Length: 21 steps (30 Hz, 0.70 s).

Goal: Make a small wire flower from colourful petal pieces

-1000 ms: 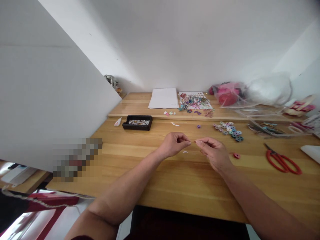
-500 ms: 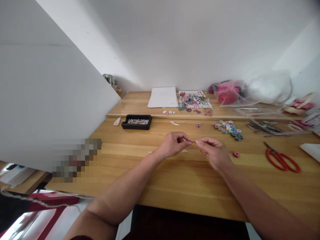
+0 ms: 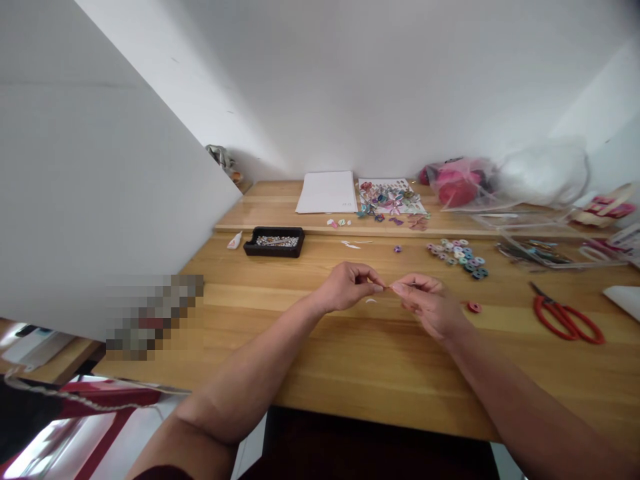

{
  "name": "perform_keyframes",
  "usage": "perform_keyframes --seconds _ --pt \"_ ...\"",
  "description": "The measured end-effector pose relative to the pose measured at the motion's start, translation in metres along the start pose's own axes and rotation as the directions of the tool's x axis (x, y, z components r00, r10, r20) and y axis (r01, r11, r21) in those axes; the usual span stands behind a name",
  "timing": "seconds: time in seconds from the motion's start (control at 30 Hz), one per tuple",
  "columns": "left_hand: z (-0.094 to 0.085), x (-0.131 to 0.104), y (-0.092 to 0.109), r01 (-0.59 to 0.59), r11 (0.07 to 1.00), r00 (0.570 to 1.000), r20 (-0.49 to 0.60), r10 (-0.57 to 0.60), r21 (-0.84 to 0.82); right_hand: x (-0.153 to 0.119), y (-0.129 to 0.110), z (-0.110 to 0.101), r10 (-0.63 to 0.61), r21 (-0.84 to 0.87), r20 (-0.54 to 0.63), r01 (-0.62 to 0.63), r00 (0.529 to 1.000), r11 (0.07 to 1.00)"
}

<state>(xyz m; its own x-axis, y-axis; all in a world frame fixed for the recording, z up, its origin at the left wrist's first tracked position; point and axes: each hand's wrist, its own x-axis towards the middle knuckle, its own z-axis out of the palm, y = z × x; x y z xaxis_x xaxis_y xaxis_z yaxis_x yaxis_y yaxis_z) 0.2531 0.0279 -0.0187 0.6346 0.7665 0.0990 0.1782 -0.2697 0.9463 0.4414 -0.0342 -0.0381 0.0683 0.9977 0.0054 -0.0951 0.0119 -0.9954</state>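
Observation:
Over the middle of the wooden table, my left hand (image 3: 353, 288) and my right hand (image 3: 426, 304) face each other with fingertips almost meeting. Both pinch a tiny, thin reddish-orange strand (image 3: 389, 287); its exact kind is too small to make out. Just below the fingertips, a curved white sliver (image 3: 371, 301) lies on the wood. To the right of my right hand sits a small red spool (image 3: 474, 307). Red-handled scissors (image 3: 567, 320) rest farther right, blades pointing away to the left.
Several coloured spools (image 3: 457, 257) cluster behind my right hand, near a clear tray (image 3: 565, 267) of tools. A black box (image 3: 274, 252) of small beads and a white glue bottle (image 3: 235, 241) stand left. Paper sheets (image 3: 327, 191) and shiny cutouts (image 3: 390, 197) occupy the raised shelf.
My hands keep the same pinch, with the fingertips very slightly farther apart. The whole view has shifted a little; the things on the table stay in place.

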Motion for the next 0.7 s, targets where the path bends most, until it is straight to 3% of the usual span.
perform_keyframes --seconds 0.3,0.47,0.7 --pt "-0.0082 0.0038 -0.0080 0.027 0.999 0.988 -0.152 -0.032 -0.037 -0.0004 -0.0074 0.0008 0.045 0.081 -0.013 -0.044 0.999 0.996" --pt "-0.0072 0.0043 -0.0072 0.016 0.999 0.991 -0.134 -0.021 -0.036 -0.0012 -0.0088 0.0037 0.050 0.054 -0.064 -0.047 0.997 0.997" --pt "-0.0010 0.0008 -0.0008 0.004 1.000 0.995 -0.104 -0.002 0.024 -0.0005 -0.0029 0.0056 -0.038 -0.075 -0.106 0.030 0.994 0.997"
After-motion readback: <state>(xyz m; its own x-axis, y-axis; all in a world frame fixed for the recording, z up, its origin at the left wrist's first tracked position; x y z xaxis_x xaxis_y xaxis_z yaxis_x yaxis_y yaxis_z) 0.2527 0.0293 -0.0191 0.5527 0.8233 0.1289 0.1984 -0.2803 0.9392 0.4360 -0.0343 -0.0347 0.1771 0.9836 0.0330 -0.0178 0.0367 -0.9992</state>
